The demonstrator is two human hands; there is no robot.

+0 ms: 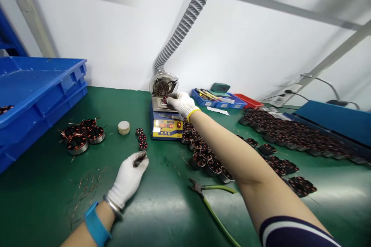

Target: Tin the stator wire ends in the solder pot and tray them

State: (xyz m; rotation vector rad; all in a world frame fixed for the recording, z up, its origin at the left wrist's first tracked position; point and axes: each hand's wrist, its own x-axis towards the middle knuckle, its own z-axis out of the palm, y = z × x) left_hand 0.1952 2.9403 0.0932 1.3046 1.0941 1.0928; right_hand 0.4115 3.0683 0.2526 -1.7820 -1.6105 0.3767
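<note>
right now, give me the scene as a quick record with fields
right hand: gloved, holding a small wound coil over the blue and yellow heating unit
left hand: gloved, near three small coils in a row, holding nothing visible
extraction: grey flexible hose behind the unit
tool: green-handled cutters, jaws open, on the green table
left side: four larger coils, round pale tin, blue crates
right side: many coils in rows

A plain white wall (116, 34) stands directly behind the green, smooth-surfaced bench (162, 204). A grey, ribbed flexible duct (189, 17) descends diagonally in front of the wall. A grey metal shelf (290, 0) spans overhead. Light reflects off the bench surface toward the right.
</note>
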